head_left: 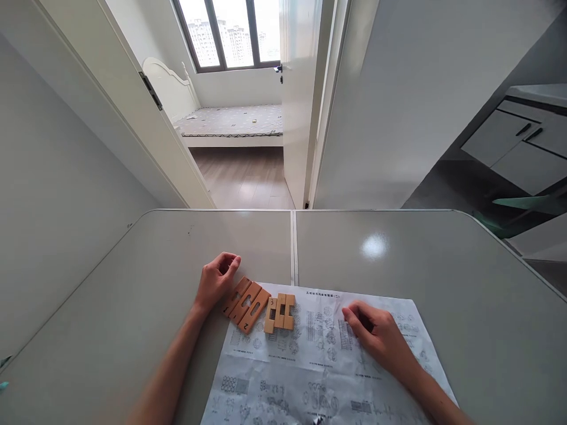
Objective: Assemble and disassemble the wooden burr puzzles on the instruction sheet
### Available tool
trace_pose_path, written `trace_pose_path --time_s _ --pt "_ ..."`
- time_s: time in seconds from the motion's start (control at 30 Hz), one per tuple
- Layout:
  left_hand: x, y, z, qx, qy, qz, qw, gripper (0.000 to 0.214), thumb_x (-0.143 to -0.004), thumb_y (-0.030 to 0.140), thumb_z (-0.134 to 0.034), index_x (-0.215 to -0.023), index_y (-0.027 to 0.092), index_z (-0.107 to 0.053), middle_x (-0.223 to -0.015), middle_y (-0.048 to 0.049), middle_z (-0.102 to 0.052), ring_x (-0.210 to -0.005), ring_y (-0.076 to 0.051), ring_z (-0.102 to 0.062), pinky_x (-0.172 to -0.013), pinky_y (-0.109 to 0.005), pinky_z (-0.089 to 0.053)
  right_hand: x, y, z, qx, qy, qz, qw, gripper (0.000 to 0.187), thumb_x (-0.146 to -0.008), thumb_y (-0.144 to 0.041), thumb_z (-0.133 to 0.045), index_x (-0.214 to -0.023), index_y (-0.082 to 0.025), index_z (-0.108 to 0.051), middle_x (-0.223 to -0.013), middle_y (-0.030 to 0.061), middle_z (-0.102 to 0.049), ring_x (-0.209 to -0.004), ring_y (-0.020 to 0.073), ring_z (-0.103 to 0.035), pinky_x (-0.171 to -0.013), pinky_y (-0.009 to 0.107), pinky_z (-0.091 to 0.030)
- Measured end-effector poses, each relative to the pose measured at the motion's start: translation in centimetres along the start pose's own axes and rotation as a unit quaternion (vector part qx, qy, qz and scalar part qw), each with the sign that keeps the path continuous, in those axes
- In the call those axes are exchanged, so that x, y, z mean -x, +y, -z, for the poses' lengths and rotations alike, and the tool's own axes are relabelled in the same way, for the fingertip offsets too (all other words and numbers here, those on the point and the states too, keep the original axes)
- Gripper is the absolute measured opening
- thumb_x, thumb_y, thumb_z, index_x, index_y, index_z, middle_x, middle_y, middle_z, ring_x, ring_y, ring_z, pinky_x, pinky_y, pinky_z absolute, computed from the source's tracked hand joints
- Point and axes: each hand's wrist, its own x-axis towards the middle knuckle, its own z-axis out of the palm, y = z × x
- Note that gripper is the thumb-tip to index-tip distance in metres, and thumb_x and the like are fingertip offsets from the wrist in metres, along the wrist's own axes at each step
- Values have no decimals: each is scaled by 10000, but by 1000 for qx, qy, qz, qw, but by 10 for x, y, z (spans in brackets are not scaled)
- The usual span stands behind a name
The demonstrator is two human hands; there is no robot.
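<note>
Several notched wooden puzzle pieces lie on the grey table (398,248). One group of three wooden pieces (246,305) lies slanted, with numbers on their ends. A second wooden cluster (280,312) sits on the top edge of a printed instruction sheet (323,372). My left hand (216,281) rests just left of the slanted group, fingers curled, its fingertips close to the pieces' upper end with nothing visible in it. My right hand (376,336) lies on the sheet to the right of the pieces, fingers bent down onto the paper, holding nothing I can see.
The table has a seam (293,248) down its middle and rounded far corners. Beyond it an open door (301,100) leads to a room with a bed (230,121) and window. Grey cabinets (522,147) stand at the right.
</note>
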Motion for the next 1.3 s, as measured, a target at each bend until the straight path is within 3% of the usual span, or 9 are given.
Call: trace_pose_path --time_s 1.3 --pt "3 1 -2 -21 7 -13 1000 366 -939 557 -619 -848 216 -717 -638 26 -591 -591 -149 -510 -606 -274 -438 3 -3 1 25 11 1 1000 504 -1059 -593 -493 -711 -233 -554 -596 -37 -424 -537 150 -394 -523 285 -363"
